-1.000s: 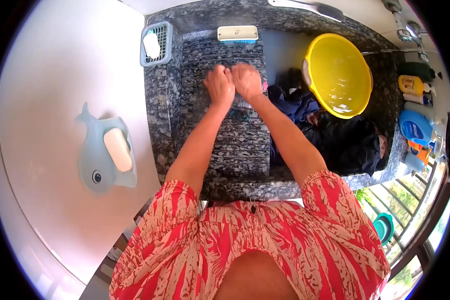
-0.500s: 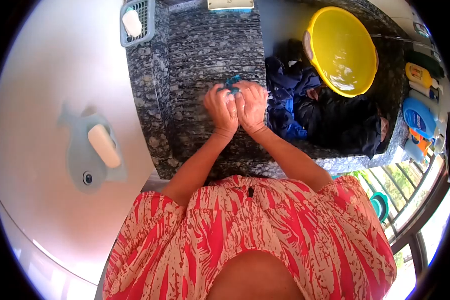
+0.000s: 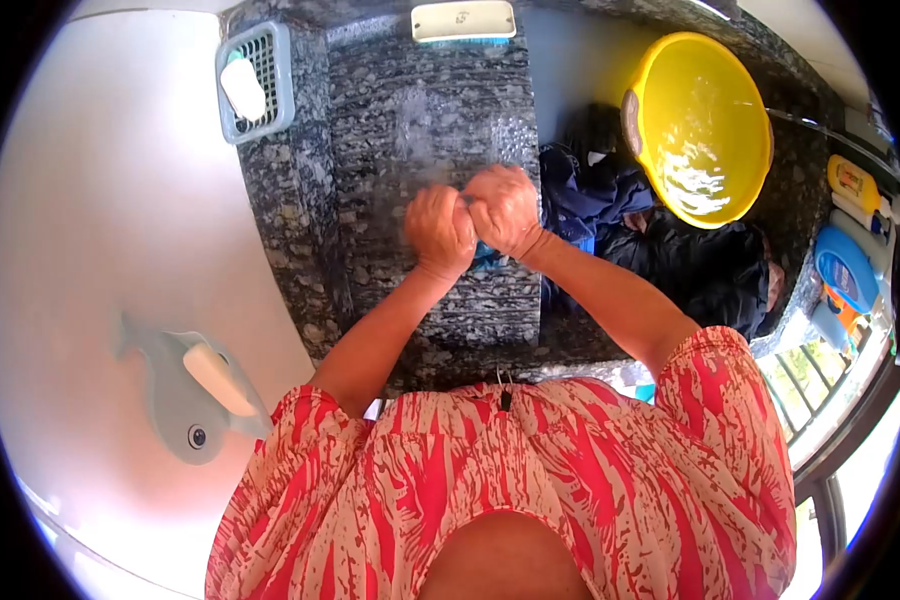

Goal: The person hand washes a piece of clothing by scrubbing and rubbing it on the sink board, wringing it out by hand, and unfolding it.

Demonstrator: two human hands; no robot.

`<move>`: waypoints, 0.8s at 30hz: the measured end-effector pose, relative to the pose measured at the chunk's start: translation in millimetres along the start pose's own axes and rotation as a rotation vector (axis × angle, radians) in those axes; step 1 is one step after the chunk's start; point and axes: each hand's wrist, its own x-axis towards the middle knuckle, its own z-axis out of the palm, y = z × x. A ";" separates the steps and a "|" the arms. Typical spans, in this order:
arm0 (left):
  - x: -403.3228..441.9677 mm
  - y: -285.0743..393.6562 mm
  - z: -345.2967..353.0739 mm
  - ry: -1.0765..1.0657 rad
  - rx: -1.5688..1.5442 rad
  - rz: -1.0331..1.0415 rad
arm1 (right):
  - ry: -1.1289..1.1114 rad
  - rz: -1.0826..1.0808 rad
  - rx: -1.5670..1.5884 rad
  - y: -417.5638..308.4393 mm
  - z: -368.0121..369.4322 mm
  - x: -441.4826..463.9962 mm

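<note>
Both my hands are closed around a small teal cloth [image 3: 488, 258], most of it hidden by the fingers. My left hand [image 3: 440, 228] makes a fist on it, and against that presses my right hand [image 3: 505, 208], knuckles upward. A bit of the cloth shows below the right hand. Beneath them lies a ridged granite washboard [image 3: 390, 110], wet with droplets and suds beyond the hands. Dark wet clothes [image 3: 685, 260] are heaped in the sink just right of my right hand.
A yellow basin [image 3: 695, 110] holding water sits over the sink. At the top edge lies a scrubbing brush [image 3: 463, 20]. White soap [image 3: 242, 88] rests in a grey basket [image 3: 285, 90]; another bar [image 3: 218, 380] lies on a fish-shaped mat [image 3: 175, 400]. Bottles [image 3: 845, 265] line the right side.
My hands have turned into tighter fists, with the cloth now showing below instead of above them. Water droplets have appeared on the washboard. The view has shifted, so surroundings sit lower.
</note>
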 end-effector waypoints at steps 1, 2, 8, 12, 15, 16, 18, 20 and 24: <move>3.3 -1.1 -0.9 -0.013 -0.002 0.001 | -0.016 -0.045 -0.001 4.0 0.1 6.0; 3.6 -2.3 -0.7 -0.023 -0.003 -0.003 | -0.026 -0.035 0.013 6.0 -1.0 9.4; 11.5 0.0 -7.3 -0.037 -0.006 0.039 | -0.036 0.007 0.003 4.9 0.5 6.8; 17.2 -1.4 0.4 -0.067 0.156 -0.021 | 0.003 0.104 -0.123 4.5 3.6 7.3; 23.4 6.5 0.2 -0.078 0.282 -0.141 | -0.091 0.367 -0.236 -10.6 -0.3 13.3; 23.7 13.0 -3.8 -0.086 0.302 -0.205 | -0.033 0.360 -0.208 -17.9 -8.6 11.0; 10.1 14.6 -17.7 -0.084 0.149 -0.304 | 0.070 0.350 -0.151 -22.6 -12.5 -10.9; -5.2 9.8 -32.9 -0.060 0.004 -0.416 | 0.058 0.212 -0.100 -10.1 -21.2 -36.6; -39.1 -28.9 -52.2 -0.113 0.088 -0.579 | -0.062 0.138 -0.202 -30.8 -52.1 -87.0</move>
